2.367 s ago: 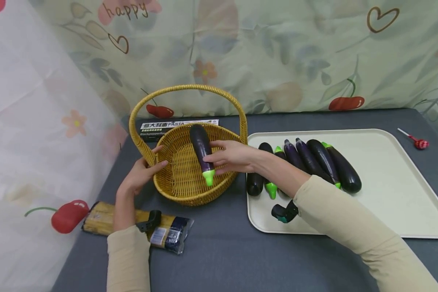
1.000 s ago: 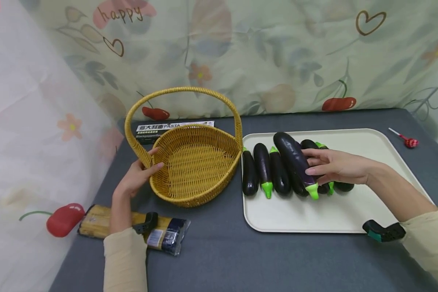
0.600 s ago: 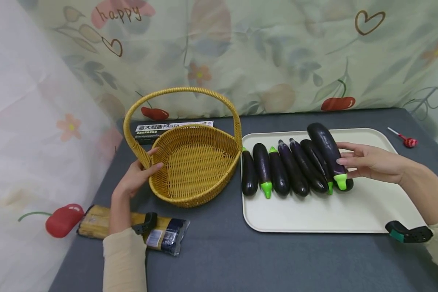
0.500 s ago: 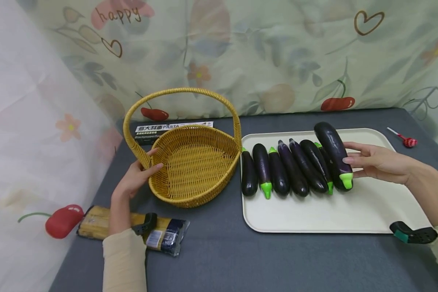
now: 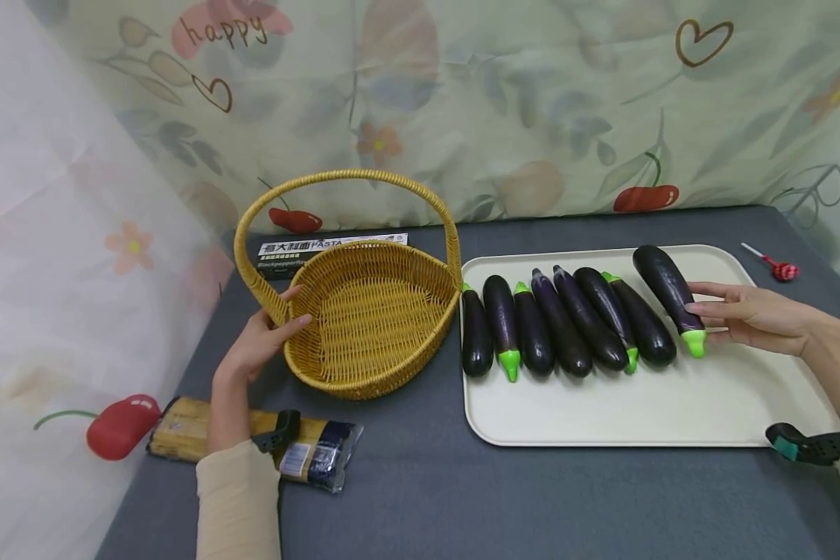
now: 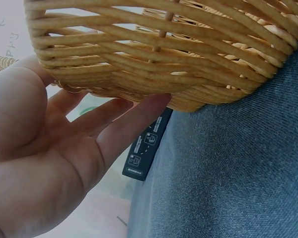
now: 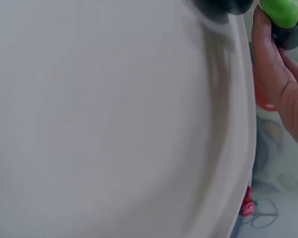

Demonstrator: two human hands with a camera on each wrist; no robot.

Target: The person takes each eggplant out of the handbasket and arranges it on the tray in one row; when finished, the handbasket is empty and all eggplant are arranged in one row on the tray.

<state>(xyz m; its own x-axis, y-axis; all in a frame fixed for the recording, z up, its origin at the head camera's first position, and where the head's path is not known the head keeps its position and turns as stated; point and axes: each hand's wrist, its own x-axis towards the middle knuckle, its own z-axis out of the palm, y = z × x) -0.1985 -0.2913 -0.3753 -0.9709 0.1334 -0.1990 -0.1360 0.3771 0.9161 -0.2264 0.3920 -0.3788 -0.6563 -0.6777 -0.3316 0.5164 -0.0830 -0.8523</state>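
Note:
My left hand grips the left side of a yellow wicker basket, thumb over the rim at the handle's foot. In the left wrist view its fingers lie against the woven underside. The basket holds nothing inside. My right hand holds a dark purple eggplant near its bright green cap, at the right end of a row of eggplants on a cream tray. Whether this eggplant touches the tray I cannot tell. In the right wrist view the green cap shows between the fingers.
A black pasta box lies behind the basket. Clear-wrapped spaghetti lies under my left forearm. Right of the tray is a red lollipop. A patterned cloth hangs along the back of the dark grey table.
My right hand has carried the eggplant from over the basket rightward across the tray, past the others to the row's right end, and lowered it slightly. The left hand has stayed on the basket.

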